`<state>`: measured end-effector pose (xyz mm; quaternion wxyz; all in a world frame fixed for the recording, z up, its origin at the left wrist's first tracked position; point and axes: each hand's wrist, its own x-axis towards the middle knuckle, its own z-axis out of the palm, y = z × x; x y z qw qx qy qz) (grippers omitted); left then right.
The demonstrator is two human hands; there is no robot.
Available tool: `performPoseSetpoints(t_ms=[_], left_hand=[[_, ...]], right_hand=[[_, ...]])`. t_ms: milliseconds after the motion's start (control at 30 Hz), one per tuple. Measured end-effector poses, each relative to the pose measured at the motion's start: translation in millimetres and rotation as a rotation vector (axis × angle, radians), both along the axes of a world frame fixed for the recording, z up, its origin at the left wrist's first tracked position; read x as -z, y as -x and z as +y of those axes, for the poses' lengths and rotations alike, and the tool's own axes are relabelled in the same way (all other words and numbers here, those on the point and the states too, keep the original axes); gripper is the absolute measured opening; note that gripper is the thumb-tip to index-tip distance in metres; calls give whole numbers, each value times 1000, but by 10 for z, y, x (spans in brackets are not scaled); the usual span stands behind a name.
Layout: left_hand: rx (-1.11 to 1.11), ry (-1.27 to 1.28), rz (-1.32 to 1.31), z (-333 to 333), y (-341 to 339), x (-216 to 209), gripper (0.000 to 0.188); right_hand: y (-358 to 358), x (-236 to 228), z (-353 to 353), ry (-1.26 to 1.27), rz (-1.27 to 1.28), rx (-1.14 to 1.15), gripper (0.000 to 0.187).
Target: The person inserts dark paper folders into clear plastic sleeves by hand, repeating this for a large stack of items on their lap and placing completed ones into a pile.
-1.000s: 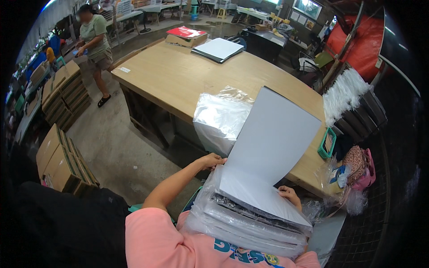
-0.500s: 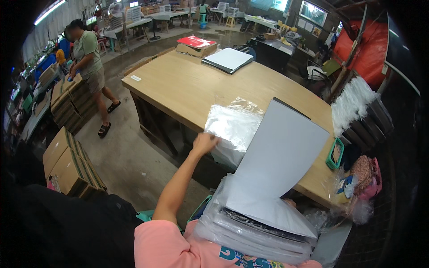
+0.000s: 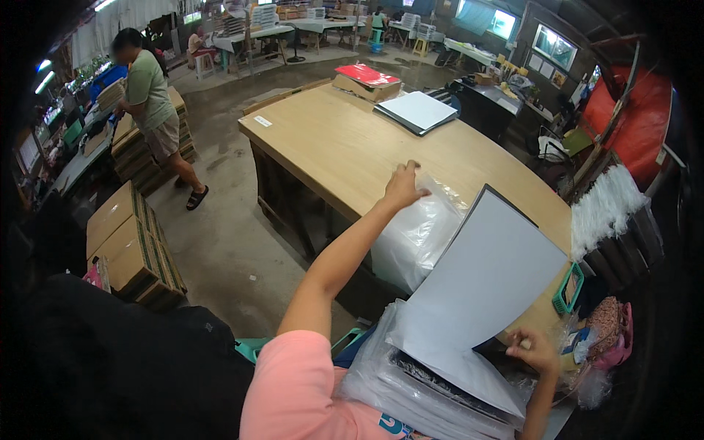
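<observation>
My left hand (image 3: pixel 405 187) is over the table's near edge, fingers apart, at the top of a clear plastic sheet or bag (image 3: pixel 418 238) that hangs over the edge. No grip on the plastic shows. My right hand (image 3: pixel 535 350), loosely curled with its fingers apart, is near the lower right edge of a large pale grey sheet (image 3: pixel 488 268). Nothing shows in that hand. The sheet leans upright on the table with a dark board behind it, its lower part bending toward me. Below it, against my body, lies a stack of plastic-wrapped sheets (image 3: pixel 370 367).
The wooden table (image 3: pixel 330 139) bears a red-topped box (image 3: pixel 367 78) and white sheets on a dark board (image 3: pixel 416 110). A green basket (image 3: pixel 568 288) sits at its right edge. Cartons (image 3: pixel 132 238) stand at left; a person (image 3: pixel 150 95) stands beyond them.
My left hand has moved up and right, from the plastic's left side to its top. My right hand has come into view. The view has shifted left, and the person at left has turned.
</observation>
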<state>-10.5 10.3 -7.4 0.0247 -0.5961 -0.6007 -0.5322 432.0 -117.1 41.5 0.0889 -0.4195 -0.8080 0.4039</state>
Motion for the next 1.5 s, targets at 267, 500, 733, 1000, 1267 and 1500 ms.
performPoseSetpoints(t_ms=[267,500,733,1000,1267,1500], left_hand=[[40,142,-107,104,99,77,21],[46,15,-79,18,58,194,31],[-94,252,-7,43,593,483,52],[283,44,-553,305,32,58,32],[244,111,-499,148,113,319,38],[287,-33,-809,176,46,210,28]], right_hand=[[2040,-784,846,-341,152,-221,26],[3151,-175,1976,-658,-25,-90,25],[3207,-257,2089,-603,49,-23,10],[3288,-106,2063,-924,6,149,10],[3249,-17,2286,-817,46,83,15],[3317,147,2113,-765,14,29,7]])
